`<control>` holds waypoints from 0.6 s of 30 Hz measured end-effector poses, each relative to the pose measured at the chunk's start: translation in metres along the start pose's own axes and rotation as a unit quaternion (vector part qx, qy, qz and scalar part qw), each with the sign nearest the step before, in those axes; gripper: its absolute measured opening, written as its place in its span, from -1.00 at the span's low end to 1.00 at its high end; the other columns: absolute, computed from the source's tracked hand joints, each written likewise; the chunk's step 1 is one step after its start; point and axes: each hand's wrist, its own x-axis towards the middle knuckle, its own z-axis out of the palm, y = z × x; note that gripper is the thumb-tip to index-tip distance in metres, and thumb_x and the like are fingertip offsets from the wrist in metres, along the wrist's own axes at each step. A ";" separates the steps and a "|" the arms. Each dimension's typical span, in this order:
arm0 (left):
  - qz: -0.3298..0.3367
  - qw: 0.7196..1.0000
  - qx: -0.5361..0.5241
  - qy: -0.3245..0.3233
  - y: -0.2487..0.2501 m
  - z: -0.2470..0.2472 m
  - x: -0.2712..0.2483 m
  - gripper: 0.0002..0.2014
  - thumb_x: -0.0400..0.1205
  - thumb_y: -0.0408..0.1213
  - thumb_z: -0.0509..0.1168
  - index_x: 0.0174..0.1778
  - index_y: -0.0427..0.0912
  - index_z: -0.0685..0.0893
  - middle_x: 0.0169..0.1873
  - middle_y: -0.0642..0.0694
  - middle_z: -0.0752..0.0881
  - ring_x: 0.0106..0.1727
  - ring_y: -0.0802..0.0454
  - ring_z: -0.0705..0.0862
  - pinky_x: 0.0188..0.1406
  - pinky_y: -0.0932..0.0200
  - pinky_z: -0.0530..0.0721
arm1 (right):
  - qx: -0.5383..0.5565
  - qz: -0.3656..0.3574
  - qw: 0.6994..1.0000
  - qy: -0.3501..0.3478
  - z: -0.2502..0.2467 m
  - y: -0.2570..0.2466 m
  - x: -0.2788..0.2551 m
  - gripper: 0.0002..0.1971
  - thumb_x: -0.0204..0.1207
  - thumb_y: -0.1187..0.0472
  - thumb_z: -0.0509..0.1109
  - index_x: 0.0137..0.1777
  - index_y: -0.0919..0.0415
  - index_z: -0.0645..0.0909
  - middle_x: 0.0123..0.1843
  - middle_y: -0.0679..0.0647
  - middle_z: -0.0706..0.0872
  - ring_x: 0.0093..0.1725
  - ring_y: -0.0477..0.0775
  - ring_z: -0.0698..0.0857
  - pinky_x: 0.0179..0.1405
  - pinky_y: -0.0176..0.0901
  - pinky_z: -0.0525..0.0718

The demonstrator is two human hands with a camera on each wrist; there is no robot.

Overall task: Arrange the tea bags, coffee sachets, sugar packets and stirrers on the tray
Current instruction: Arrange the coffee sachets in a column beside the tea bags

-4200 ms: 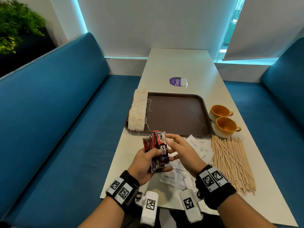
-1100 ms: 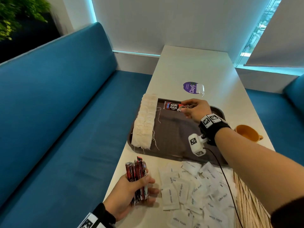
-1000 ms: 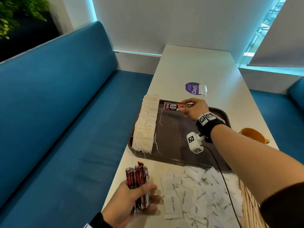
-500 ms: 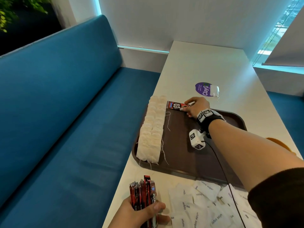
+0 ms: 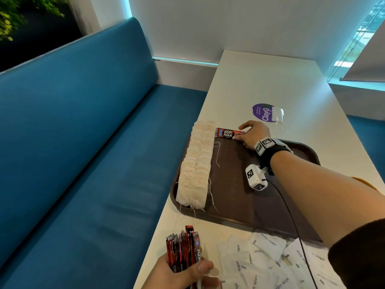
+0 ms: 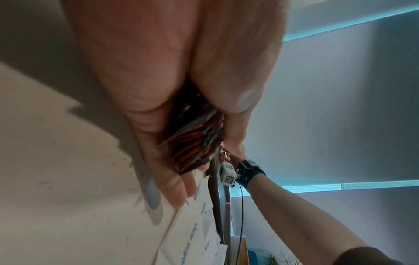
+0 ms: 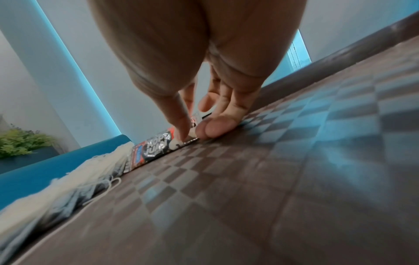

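We saw the right hand (image 5: 253, 135) pinching a red-and-black foil coffee sachet (image 5: 228, 133) onto the brown plastic tray (image 5: 239, 197); the left hand (image 5: 183, 272) gripped the spare sachets (image 5: 184, 247) (fanned loosely). A sloppy release risked skewing it.

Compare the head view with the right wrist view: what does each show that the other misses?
Only the head view shows the left hand gripping the bundle of coffee sachets, the sugar packets on the table, and the purple sticker.

Only the right wrist view shows the tray's checkered texture and the fingertips against the tray floor.

Both show the right hand on the single sachet, the tea bags and the tray.
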 end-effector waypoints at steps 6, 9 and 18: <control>0.029 0.999 0.006 -0.014 -0.005 -0.010 -0.002 -0.13 0.15 -0.28 0.79 0.35 -0.46 0.62 0.15 -0.49 0.78 0.18 -0.49 0.77 0.16 -0.27 0.76 | -0.010 -0.011 0.999 0.035 -0.022 -0.008 -0.022 -0.56 0.44 0.12 0.65 0.30 0.03 0.65 0.31 0.24 0.64 0.01 0.08 0.64 0.04 -0.19 0.54; 0.022 0.999 -0.022 -0.041 -0.006 -0.010 -0.008 -0.37 0.27 -0.41 0.71 0.22 -0.58 0.70 0.16 -0.63 0.71 0.22 -0.58 0.72 0.20 -0.41 0.71 | -0.002 -0.022 0.999 0.027 -0.044 -0.013 -0.049 -0.56 0.49 0.14 0.60 0.36 0.05 0.62 0.32 0.22 0.61 0.05 0.04 0.60 0.09 -0.20 0.51; 0.064 0.996 -0.056 -0.040 -0.014 0.008 -0.030 -0.49 0.31 -0.53 0.49 0.22 -0.54 0.70 0.13 -0.63 0.72 0.21 -0.55 0.74 0.26 -0.45 0.66 | 0.189 -0.050 0.978 -0.074 -0.101 -0.025 -0.216 -0.86 0.54 0.39 0.54 0.00 0.16 0.73 -0.15 0.08 0.66 -0.46 -0.02 0.66 -0.41 -0.21 0.66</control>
